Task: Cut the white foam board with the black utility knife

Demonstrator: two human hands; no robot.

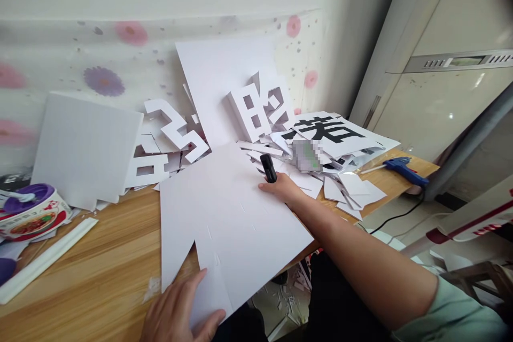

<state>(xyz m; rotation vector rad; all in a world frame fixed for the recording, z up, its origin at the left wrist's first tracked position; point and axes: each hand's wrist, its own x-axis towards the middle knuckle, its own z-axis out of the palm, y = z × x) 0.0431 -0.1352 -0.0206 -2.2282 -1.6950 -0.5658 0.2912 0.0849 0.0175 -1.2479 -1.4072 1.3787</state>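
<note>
White foam board (232, 208) lies at the tabletop's (100, 267) near edge, left hand (180, 310) spread flat on it, gripping nothing; right hand (280, 188) closed round a black cutter (268, 167) at its far edge. Finished cut-out characters (252, 109) pile behind; this sheet shows only short slits

A pixelated patch (306, 155) masks something among the scraps (352, 187). The bottom edge crops the left hand (176, 312); the right hand (280, 188) seemingly hides the tip of the black tool (268, 166).
</note>
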